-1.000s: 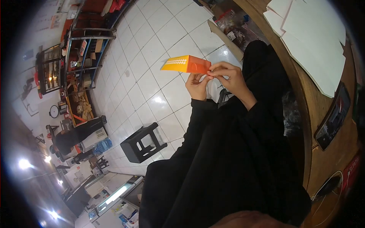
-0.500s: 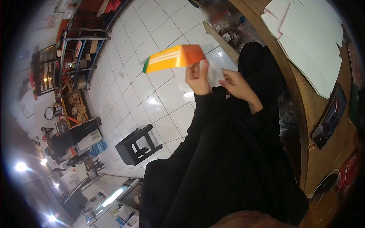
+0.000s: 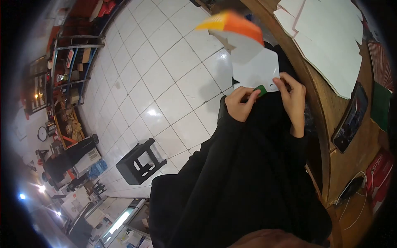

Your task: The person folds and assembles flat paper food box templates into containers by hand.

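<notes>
A die-cut cardboard sheet (image 3: 254, 62) is in both my hands, above my lap. Its plain white side faces me, and the far end curls over to show a printed orange and yellow face, blurred by motion. My left hand (image 3: 240, 104) pinches the near left edge, beside a small green flap (image 3: 260, 90). At the near right corner my right hand (image 3: 292, 98) grips the sheet between thumb and fingers, by a rounded slot or cut.
On the wooden desk (image 3: 322, 120) at right lie stacked white cut sheets (image 3: 331, 45), a phone (image 3: 350, 118), a black mouse (image 3: 351, 190) and a red packet (image 3: 379, 173). A black stool (image 3: 140, 161) stands on the tiled floor. Shelves (image 3: 76, 62) and a person (image 3: 68, 159) are at left.
The sheet has swung right and turned, from its printed side to its white side. My right hand, apart from it before, now grips a corner; my left hand has moved right and nearer me.
</notes>
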Available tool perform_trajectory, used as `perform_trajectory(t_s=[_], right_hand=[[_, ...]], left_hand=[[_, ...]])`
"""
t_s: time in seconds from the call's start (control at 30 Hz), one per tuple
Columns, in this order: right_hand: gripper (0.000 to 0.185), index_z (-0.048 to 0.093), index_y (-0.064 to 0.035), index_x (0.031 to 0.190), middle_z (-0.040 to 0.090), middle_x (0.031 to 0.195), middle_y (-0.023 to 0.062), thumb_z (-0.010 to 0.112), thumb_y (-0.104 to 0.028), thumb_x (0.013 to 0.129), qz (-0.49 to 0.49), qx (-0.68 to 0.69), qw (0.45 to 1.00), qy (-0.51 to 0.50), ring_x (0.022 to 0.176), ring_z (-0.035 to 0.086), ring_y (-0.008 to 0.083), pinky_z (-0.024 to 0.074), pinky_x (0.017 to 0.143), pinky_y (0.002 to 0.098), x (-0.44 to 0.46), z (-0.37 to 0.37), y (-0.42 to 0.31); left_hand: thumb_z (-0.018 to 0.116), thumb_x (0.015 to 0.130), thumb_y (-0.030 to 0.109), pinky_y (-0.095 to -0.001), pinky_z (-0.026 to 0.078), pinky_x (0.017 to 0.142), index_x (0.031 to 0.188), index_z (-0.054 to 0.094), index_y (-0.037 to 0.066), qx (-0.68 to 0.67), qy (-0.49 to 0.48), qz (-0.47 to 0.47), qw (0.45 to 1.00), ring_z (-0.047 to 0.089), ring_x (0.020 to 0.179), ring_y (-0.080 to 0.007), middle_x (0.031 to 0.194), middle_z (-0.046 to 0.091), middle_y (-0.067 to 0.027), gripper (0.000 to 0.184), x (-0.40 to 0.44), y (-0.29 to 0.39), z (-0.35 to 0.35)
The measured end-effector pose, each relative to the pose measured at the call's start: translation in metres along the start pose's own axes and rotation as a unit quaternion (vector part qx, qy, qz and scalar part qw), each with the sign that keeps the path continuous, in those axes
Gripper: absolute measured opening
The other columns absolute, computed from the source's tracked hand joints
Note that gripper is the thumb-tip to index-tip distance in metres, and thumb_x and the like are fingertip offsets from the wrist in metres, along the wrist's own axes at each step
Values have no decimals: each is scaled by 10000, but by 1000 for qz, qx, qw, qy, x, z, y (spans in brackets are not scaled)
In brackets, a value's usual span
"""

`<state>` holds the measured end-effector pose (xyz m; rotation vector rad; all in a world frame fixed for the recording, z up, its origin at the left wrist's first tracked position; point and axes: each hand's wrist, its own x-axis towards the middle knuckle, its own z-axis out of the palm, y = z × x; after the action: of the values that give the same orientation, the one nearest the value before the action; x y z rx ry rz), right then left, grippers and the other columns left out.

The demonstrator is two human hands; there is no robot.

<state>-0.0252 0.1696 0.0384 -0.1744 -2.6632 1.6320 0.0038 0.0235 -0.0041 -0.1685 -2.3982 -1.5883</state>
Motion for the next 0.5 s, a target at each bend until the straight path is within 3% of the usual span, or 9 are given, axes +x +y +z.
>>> perform_trajectory(t_s=[0.03,0.07,0.13,0.27,0.33,0.5], right_hand=[[112,590,25,830,559,677,157,593,-34,734,-45,-38,998,24,574,554,175,417,532,246,-3,-3,0],[112,590,25,830,559,677,157,593,-34,734,-43,-42,998,25,574,554,175,417,532,246,-7,-6,1],[132,595,26,838,570,700,145,603,-16,712,-61,-47,997,1,590,557,221,426,544,254,-13,-12,-1],[142,598,22,852,580,717,138,590,17,710,-49,-29,998,-32,602,568,203,433,554,253,-25,-20,-14],[127,595,25,834,595,723,125,588,30,706,-28,7,996,-80,618,580,178,440,565,248,-27,-19,-11],[92,584,25,782,610,723,111,602,28,693,12,43,998,-48,622,585,138,440,564,230,-27,-11,-1]], left_hand=[[634,733,42,-217,421,498,774,592,-14,-134,-28,-149,979,552,564,-148,636,578,-92,82,-3,0,6],[621,754,52,-211,439,512,776,584,-28,-261,-56,-292,919,558,591,-131,655,586,-89,91,-5,0,10],[610,764,52,-212,461,535,804,574,-38,-289,-70,-319,900,563,615,-129,681,585,-91,105,-3,2,13],[586,768,19,-232,510,592,870,537,-46,-375,-74,-360,851,580,677,-147,782,579,-112,130,-10,-6,21],[585,758,-3,-237,513,592,870,527,-46,-394,-72,-353,846,580,687,-148,803,574,-115,133,-11,-8,22],[591,721,-60,-239,514,593,855,517,-42,-422,-57,-309,851,578,688,-145,813,562,-114,154,-9,-10,22]])
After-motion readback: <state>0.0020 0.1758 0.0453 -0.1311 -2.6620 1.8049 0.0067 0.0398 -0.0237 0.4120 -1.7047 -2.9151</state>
